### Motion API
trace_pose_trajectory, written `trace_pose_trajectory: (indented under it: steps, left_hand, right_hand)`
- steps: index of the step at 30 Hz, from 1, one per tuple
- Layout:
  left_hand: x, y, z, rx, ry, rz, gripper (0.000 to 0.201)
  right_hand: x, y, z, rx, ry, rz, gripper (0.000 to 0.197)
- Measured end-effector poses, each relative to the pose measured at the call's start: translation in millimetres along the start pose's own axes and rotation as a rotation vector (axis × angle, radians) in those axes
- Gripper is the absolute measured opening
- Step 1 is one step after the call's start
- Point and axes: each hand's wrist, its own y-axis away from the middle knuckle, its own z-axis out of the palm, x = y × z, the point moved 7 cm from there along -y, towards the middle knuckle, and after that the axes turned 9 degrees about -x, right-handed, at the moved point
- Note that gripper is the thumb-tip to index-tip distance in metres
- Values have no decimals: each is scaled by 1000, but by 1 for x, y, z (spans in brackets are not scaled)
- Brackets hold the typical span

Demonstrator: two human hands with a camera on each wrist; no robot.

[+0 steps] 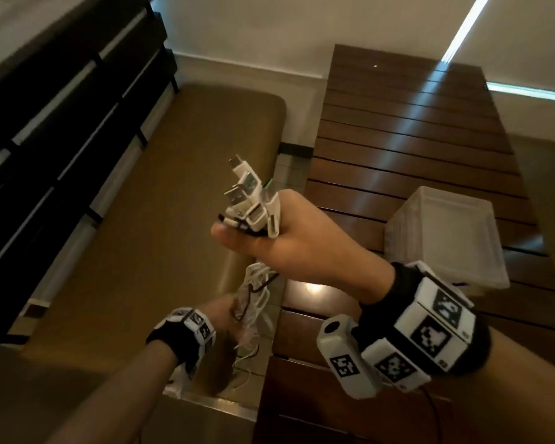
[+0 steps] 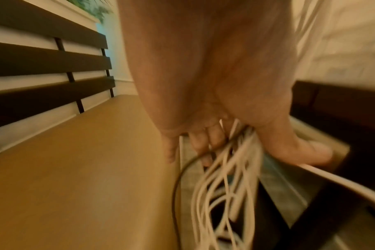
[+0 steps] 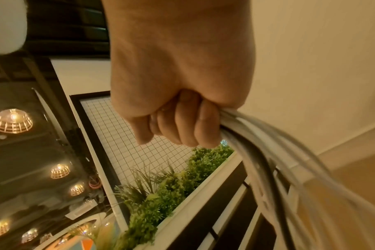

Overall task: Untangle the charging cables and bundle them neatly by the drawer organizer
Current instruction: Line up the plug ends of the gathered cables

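Head view: right hand point(image 1: 297, 245) hides cables point(image 1: 253, 290) midway.

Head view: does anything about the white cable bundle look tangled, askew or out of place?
Yes. The white charging cables hang in loose, crossing loops between the right hand and left hand, one thin black cable threaded through. The white plug ends splay at different angles.

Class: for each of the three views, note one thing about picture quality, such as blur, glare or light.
Head view: a bright streak of glare crosses the slatted table; the plugs above the right hand stay fairly sharp. Left wrist view: the cables under the left hand smear with motion blur. Right wrist view: warm cast, cables blurred, ceiling lamps flare.
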Motion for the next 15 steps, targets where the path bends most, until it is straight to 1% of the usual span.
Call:
trace_pose_trajectory:
  steps: [2,3,4,6,8,9,10,11,12,13,14,15]
  left_hand:
    - [25,20,-30,-3,100,101,70]
    - [38,34,-46,10,135,154,83]
    - [54,52,-61,21,161,194,85]
    - [93,88,-80,24,234,321,66]
    - [127,108,-83,54,286,433,53]
    - [140,109,-77,69,304,457,43]
    - [145,106,-69,96,330,462,29]
    - [150,105,-63,155,362,453,18]
    - [152,101,-59,231,395,450,18]
    - [149,96,-57,313,429,500,22]
    - [143,90,-56,388,440,535,29]
    - [131,85,-54,461,425,531,40]
  right_hand:
    - [10,-3,1,27,-72,-4,41]
    - [14,-3,3,27,-93,-5,41]
    - [17,-4,5,18,-108,-8,39]
    - [21,-4,8,-9,-136,-28,34]
    - [20,-6,9,-35,-154,-55,33]
    - [18,-7,9,-47,-166,-66,34]
    - [15,-8,8,-59,-172,-75,36]
    - [12,-8,7,-65,-168,-80,38]
    - [9,-7,4,-63,-157,-79,40]
    - [8,-5,1,-51,-142,-76,42]
    - [7,-2,-2,-37,-121,-73,43]
    - [7,0,-3,-28,-97,-62,43]
